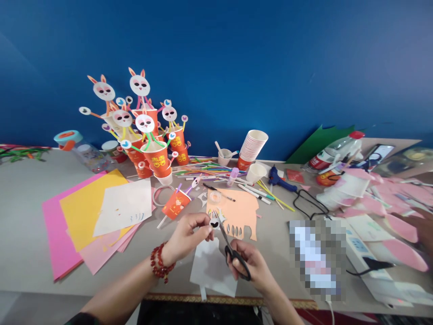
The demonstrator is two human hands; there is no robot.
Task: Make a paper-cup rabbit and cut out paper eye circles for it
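Sm. wht disc; blk heart-like mark; blk-handled scissors alongside

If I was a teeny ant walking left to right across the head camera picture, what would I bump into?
Bright pink sheet → red bead bracelet → left hand → scissors → blue glue gun → red-capped bottle

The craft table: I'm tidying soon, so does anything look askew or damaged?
One red cup left of the scissors looks tipped, while the larger red cups behind it stand upright. The peach sheet has ragged cut-outs along its near edge, probably just from cutting.
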